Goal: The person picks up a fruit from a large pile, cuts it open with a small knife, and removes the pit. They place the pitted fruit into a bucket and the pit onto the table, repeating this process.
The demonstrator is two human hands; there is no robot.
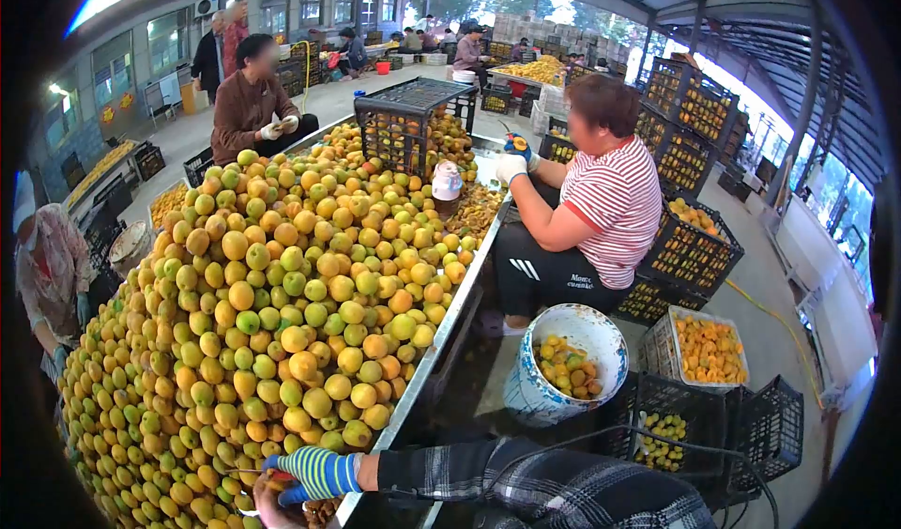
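My right hand [319, 473], in a blue, green and yellow striped glove with blue fingertips, is at the lower edge of a big heap of yellow-green apricot-like fruit [310, 341]. Its fingers are curled in on something small and orange-red, which I cannot make out. Just below and touching it is a blurred, pinkish part of my left hand [270, 506], mostly cut off by the frame's bottom edge. Dark brown scraps [324, 510] lie beside the hands, next to the metal table rim [413, 393].
Across the rim, a person in a striped shirt [615, 191] sits working with gloved hands. A white bucket [526, 379] of fruit and black crates [680, 435] stand at right. A black crate [394, 130] rests on the heap. Another seated person [249, 111] is beyond it.
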